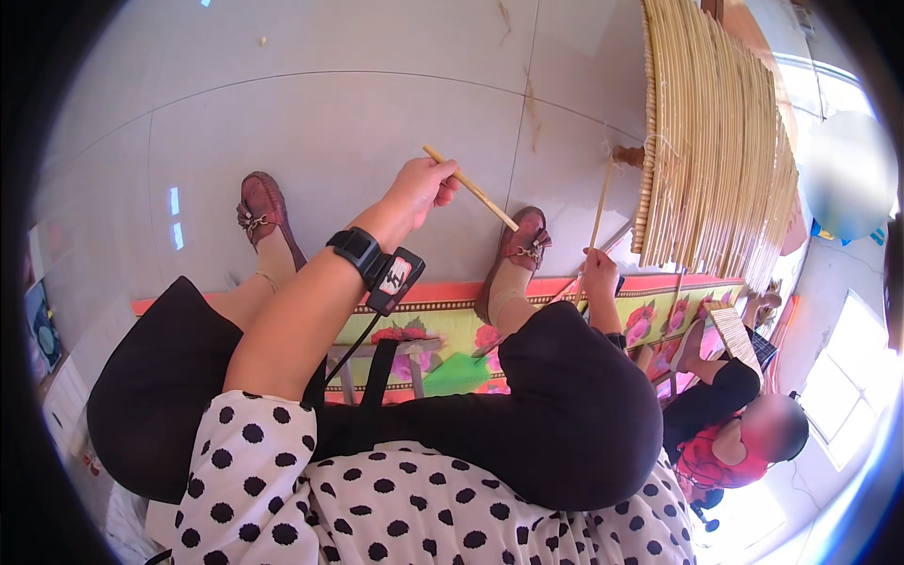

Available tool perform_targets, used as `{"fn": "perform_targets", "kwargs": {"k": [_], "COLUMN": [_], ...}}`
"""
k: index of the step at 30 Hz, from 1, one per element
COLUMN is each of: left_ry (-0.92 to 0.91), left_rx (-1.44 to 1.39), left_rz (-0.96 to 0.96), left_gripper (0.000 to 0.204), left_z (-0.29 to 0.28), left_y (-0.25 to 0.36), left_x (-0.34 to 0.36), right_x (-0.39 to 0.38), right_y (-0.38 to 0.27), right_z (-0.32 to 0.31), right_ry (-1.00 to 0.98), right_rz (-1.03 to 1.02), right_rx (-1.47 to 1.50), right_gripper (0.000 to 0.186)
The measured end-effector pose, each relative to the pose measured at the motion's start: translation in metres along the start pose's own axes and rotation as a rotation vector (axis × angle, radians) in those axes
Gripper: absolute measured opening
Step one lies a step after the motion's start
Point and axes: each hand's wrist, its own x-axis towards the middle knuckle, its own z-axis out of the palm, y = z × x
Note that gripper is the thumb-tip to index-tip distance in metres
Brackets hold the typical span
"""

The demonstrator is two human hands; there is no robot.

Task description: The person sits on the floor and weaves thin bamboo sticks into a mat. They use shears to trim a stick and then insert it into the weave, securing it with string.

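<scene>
My left hand grips a short, smooth tan wooden stick that slants down to the right over the tiled floor. Lower and farther right, my right hand is closed on a thin pale strand, which runs up toward a wooden peg with string tied around it. Beside that peg hangs a wide mat of many tan slats, tightly side by side, on the upper right. Whether the strand is cord or a thin strip, I cannot tell.
A floral red-edged mat and a wooden frame lie beneath my legs. A co-worker sits at the lower right beside another small slatted piece. My shoes rest on the tiles; a bright window is at the right.
</scene>
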Motion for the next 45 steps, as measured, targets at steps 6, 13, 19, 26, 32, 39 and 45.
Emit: {"fn": "perform_targets", "kwargs": {"k": [6, 13, 19, 26, 32, 39, 45], "left_ry": [-0.002, -0.027, -0.065, -0.137, -0.506, -0.374, -0.214], "left_rx": [0.045, 0.038, 0.170, 0.490, 0.808, 0.975, 0.907], "left_rz": [-0.016, 0.013, 0.008, -0.028, -0.240, -0.134, -0.037], "left_gripper": [0.019, 0.019, 0.018, 0.019, 0.021, 0.021, 0.020], "left_z": [0.005, 0.010, 0.032, 0.080, 0.158, 0.164, 0.123], "left_y": [-0.001, -0.006, 0.002, -0.011, -0.053, -0.032, 0.009], "left_x": [0.004, 0.007, 0.002, -0.001, -0.022, -0.029, -0.043], "right_x": [-0.026, -0.058, -0.131, -0.233, -0.277, -0.275, -0.249], "right_y": [-0.002, -0.002, 0.046, 0.061, 0.107, 0.107, 0.085], "right_z": [0.002, 0.010, 0.036, 0.032, 0.071, 0.072, 0.060], "right_ry": [0.069, 0.079, 0.019, -0.020, 0.149, 0.184, 0.132], "right_rz": [-0.070, -0.099, -0.012, 0.128, 0.310, 0.296, 0.146], "right_rx": [-0.010, 0.101, 0.104, 0.379, 0.399, 0.430, 0.398], "right_gripper": [0.031, 0.023, 0.024, 0.024, 0.024, 0.020, 0.023]}}
